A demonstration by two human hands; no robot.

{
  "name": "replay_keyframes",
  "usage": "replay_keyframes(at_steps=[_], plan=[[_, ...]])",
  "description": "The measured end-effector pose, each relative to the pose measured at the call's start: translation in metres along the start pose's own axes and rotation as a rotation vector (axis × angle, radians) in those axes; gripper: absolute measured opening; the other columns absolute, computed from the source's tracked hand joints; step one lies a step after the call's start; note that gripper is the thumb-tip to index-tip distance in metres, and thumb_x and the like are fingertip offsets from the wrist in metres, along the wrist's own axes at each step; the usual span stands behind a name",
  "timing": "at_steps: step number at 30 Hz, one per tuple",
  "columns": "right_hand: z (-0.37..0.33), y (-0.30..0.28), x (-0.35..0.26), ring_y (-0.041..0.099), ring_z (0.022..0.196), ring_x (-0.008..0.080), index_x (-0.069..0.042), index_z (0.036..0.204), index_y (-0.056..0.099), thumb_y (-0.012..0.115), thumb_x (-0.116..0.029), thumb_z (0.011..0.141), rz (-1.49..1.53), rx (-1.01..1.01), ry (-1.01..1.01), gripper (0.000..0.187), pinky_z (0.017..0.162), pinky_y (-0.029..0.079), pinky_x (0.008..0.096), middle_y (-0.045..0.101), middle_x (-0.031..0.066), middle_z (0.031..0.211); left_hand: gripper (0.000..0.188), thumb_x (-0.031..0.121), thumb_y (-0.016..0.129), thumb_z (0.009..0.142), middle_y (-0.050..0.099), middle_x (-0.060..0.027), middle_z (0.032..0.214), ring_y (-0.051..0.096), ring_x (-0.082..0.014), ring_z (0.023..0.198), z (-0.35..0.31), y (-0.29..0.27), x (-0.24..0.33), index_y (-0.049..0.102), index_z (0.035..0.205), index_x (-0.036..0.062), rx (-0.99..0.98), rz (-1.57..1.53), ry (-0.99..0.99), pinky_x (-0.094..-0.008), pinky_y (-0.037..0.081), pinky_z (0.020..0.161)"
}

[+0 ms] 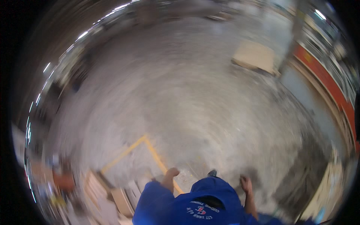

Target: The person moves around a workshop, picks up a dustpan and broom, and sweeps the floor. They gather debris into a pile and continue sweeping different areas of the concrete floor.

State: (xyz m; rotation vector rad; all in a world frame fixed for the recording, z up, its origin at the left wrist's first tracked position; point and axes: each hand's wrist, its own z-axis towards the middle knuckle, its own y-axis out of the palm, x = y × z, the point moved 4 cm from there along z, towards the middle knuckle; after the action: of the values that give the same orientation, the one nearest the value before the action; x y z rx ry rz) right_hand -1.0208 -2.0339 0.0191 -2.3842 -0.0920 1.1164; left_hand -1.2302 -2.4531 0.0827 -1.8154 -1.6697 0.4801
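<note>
My left hand (172,173) hangs low in front of my body, over the grey floor (176,101) beside a yellow painted line (155,155). Motion smears its fingers, so whether it is open or closed cannot be told. On the other side, my right hand (246,185) hangs with its fingers loosely apart, and no held thing shows in it. A small dark patch by its fingertips is too blurred to name. Between the hands are my blue shirt front (210,193) and the tip of a dark shoe (212,173).
A flat tan stack (255,55) lies on the floor at the far right. Beyond it runs a long red-sided structure (326,84). Wooden pieces (120,200) stand at the near left, by an orange-brown object (64,181). A dark mat-like patch (303,172) and a pale board (323,189) are at right.
</note>
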Motion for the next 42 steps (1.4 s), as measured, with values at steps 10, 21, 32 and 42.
replay_keyframes(at_steps=[10, 21, 32, 42], plan=[[-0.006, -0.023, -0.012, 0.067, 0.099, 0.0352, -0.009, 0.118, 0.067, 0.059, -0.034, 0.086, 0.002, 0.201, 0.140, 0.041, 0.088, 0.052, 0.0444, 0.070, 0.0173, 0.109, 0.036, 0.027, 0.055, 0.095, 0.070, -0.0124, 0.097, 0.067, -0.0224, 0.077, 0.047, -0.015, 0.121, 0.062, 0.118, 0.0000, -0.413, -0.249, 0.355, -0.0346, 0.053, 0.064], [-0.180, 0.041, 0.153, 0.066, 0.090, 0.0369, -0.010, 0.090, 0.072, 0.055, -0.031, 0.082, -0.093, 0.366, 0.550, 0.028, 0.079, 0.052, 0.0464, 0.070, 0.0171, 0.096, 0.031, 0.030, 0.054, 0.098, 0.067, -0.0084, 0.092, 0.066, -0.0162, 0.070, 0.090, -0.046, 0.265, 0.063, 0.110, 0.0037, -0.381, -0.161, 0.517, -0.0301, 0.052, 0.055], [-0.236, 0.030, 0.193, 0.067, 0.078, 0.0371, -0.007, 0.081, 0.069, 0.067, -0.037, 0.071, 0.290, 0.665, 0.792, 0.031, 0.068, 0.052, 0.0448, 0.068, 0.0191, 0.080, 0.030, 0.024, 0.056, 0.096, 0.069, -0.0099, 0.090, 0.067, -0.0183, 0.079, 0.054, 0.007, 0.310, 0.064, 0.113, 0.0000, -0.550, 0.529, 0.658, -0.0320, 0.053, 0.065], [-0.304, 0.007, 0.320, 0.068, 0.081, 0.0345, -0.007, 0.078, 0.064, 0.076, -0.027, 0.068, 0.675, 0.843, 0.892, 0.025, 0.073, 0.053, 0.0447, 0.070, 0.0164, 0.082, 0.031, 0.025, 0.055, 0.097, 0.069, -0.0108, 0.094, 0.067, -0.0192, 0.082, -0.051, 0.145, 0.457, 0.063, 0.115, 0.0009, -0.538, 0.759, 0.772, -0.0324, 0.053, 0.070]])
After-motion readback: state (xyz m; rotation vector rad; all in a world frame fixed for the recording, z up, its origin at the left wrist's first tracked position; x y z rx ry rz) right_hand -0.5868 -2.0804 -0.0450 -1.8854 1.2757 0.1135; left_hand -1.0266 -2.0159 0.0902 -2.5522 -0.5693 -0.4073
